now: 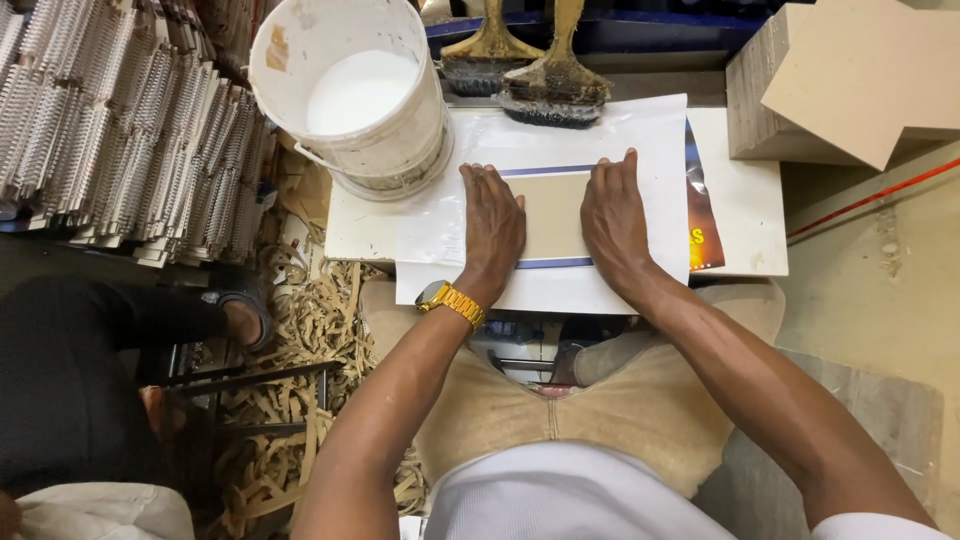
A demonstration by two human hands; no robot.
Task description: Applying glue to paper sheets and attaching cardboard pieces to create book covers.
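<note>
Both hands lie flat on a tan board (553, 215), which sits on a white sheet (640, 140) on the counter (750, 200). The board is already placed; blue edges show above and below it, not yet folded. The left hand (492, 228) and right hand (612, 215) press with open grip, fingers pointing away. The glue bucket (350, 90) stands beyond the left hand, two brushes (555, 95) beyond both.

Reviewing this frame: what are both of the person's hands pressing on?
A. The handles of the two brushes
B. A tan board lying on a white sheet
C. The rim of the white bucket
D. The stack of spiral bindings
B: the left hand and right hand lie flat, palms down, on the tan board that rests on the white sheet, apart from the white bucket.
</note>
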